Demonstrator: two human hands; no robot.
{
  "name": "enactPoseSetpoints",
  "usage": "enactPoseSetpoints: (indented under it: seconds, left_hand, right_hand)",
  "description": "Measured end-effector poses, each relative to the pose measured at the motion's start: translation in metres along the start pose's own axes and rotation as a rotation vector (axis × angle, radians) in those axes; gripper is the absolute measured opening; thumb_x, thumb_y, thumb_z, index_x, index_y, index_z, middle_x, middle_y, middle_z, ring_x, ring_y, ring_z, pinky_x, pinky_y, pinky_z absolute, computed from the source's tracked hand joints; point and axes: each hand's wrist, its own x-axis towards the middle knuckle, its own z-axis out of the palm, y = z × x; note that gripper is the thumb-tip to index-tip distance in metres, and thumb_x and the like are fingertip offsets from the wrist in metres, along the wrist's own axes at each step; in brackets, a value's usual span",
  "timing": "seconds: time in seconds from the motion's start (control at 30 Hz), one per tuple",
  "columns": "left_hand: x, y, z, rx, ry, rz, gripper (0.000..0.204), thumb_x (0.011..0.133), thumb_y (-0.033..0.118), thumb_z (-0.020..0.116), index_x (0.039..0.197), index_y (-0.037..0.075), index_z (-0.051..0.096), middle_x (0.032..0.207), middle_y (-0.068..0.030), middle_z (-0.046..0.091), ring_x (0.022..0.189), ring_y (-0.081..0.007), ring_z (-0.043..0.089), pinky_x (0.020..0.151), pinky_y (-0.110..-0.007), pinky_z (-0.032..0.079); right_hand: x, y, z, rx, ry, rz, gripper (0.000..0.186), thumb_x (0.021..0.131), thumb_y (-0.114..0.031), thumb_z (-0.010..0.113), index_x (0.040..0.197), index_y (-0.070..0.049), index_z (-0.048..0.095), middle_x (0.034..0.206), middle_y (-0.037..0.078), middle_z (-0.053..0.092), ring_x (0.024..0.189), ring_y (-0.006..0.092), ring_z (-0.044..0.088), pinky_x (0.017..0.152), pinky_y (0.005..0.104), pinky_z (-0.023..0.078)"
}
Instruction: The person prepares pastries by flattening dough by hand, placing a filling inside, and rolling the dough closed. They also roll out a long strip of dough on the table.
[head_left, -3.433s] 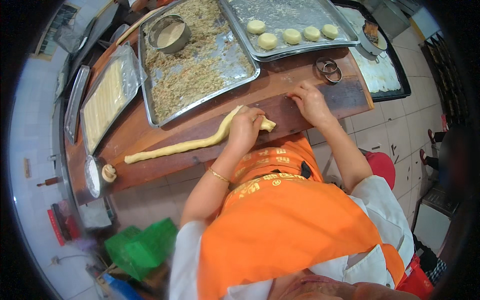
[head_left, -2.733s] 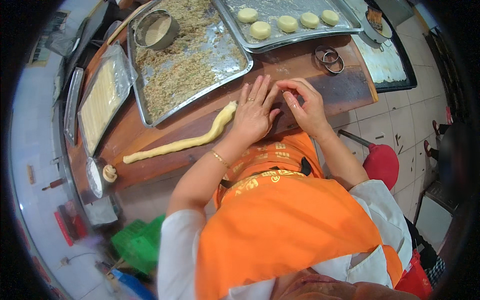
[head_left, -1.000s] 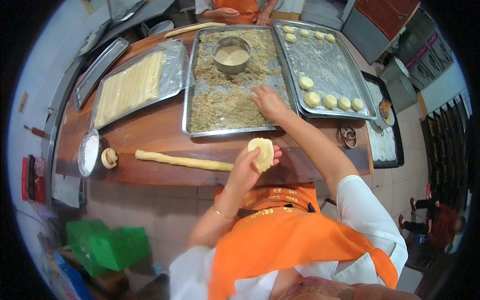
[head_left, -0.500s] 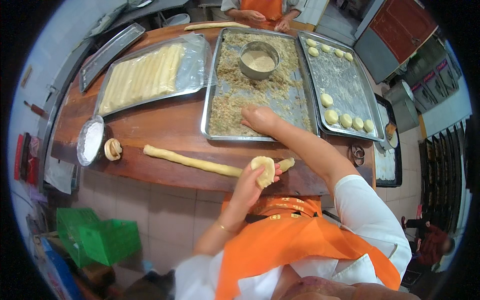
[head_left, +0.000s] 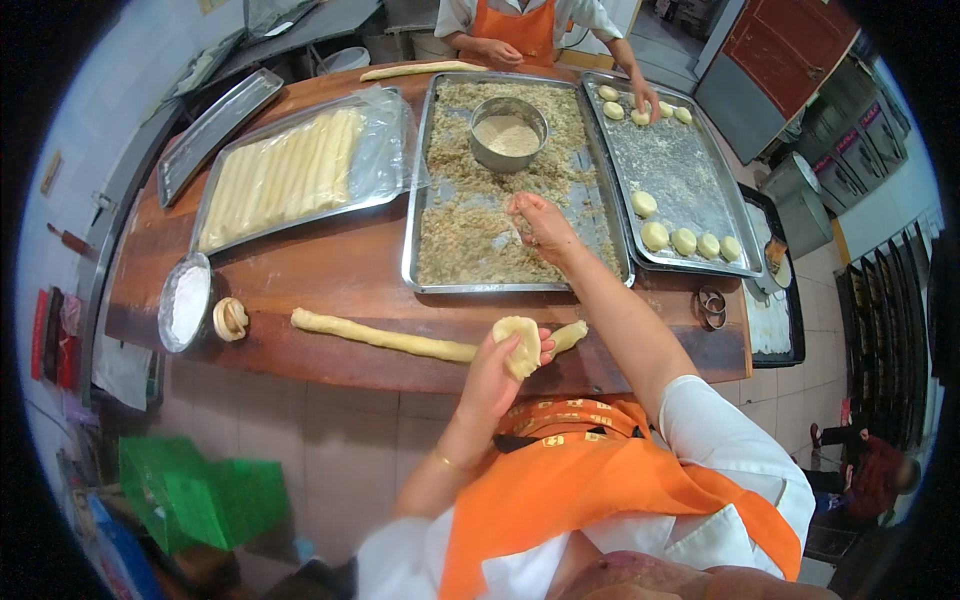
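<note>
My left hand (head_left: 490, 378) holds a flattened round of pale dough (head_left: 517, 346) in its cupped fingers, just above the table's near edge. Beneath it, a long dough rope (head_left: 385, 338) lies along that edge, its right end (head_left: 572, 335) showing past the hand. My right hand (head_left: 548, 230) is raised over a metal tray (head_left: 408, 240) spread with crumbly beige filling (head_left: 470, 250). Its fingers are closed around a pinch of the crumbs, partly hidden by the hand. In the same tray stands a round metal tin (head_left: 508, 150) of pale, fine crumbs.
At left, a tray of dough logs (head_left: 285, 175) lies under plastic, near a bowl of white powder (head_left: 187, 305). A right-hand tray (head_left: 685, 180) bears several dough balls; a co-worker's hand (head_left: 643, 95) reaches into it. Metal rings (head_left: 711, 308) lie at the right edge.
My right hand has lifted out of the filling and moved slightly away from me, fingers drawn together. My left hand still holds the dough round. The co-worker's hand has reached to the dough balls.
</note>
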Motion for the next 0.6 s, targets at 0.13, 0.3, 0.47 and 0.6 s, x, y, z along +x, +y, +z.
enactPoseSetpoints:
  seconds: [0.13, 0.3, 0.47, 0.6]
  left_hand:
    - [-0.001, -0.001, -0.001, -0.03, 0.007, 0.008, 0.026, 0.105, 0.015, 0.047, 0.127, 0.002, 0.051, 0.119, -0.0229, 0.065, 0.107, -0.0335, 0.068, 0.091, -0.047, 0.058]
    - [-0.002, -0.003, -0.004, -0.041, -0.018, 0.003, 0.027, 0.104, 0.015, 0.047, 0.127, 0.0, 0.053, 0.119, -0.0229, 0.065, 0.107, -0.0335, 0.068, 0.092, -0.046, 0.057]
    - [-0.001, 0.001, 0.001, -0.034, 0.032, 0.004, 0.028, 0.103, 0.014, 0.053, 0.125, -0.002, 0.055, 0.119, -0.0218, 0.066, 0.108, -0.0328, 0.068, 0.092, -0.045, 0.058]
    - [0.002, -0.002, 0.005, 0.01, 0.104, 0.009, 0.028, 0.101, 0.015, 0.06, 0.123, -0.003, 0.057, 0.117, -0.0196, 0.067, 0.107, -0.0304, 0.068, 0.091, -0.042, 0.059]
  right_hand:
    - [0.0, 0.001, -0.003, -0.184, 0.035, 0.01, 0.039, 0.102, -0.046, 0.053, 0.08, -0.015, 0.059, 0.078, -0.005, 0.05, 0.064, 0.0083, 0.042, 0.053, 0.0274, 0.034]
    - [-0.002, -0.002, -0.005, 0.033, 0.026, 0.105, 0.043, 0.105, -0.051, 0.047, 0.089, -0.014, 0.062, 0.077, -0.003, 0.055, 0.062, 0.0107, 0.048, 0.053, 0.027, 0.038]
    - [-0.015, -0.024, 0.01, 0.43, 0.011, 0.128, 0.041, 0.106, -0.052, 0.045, 0.104, -0.014, 0.061, 0.082, -0.001, 0.058, 0.066, 0.0119, 0.052, 0.051, 0.0244, 0.038]
    - [-0.005, -0.02, -0.001, 0.835, 0.069, 0.195, 0.043, 0.104, -0.054, 0.046, 0.1, -0.013, 0.059, 0.083, 0.001, 0.058, 0.065, 0.011, 0.053, 0.048, 0.0228, 0.035]
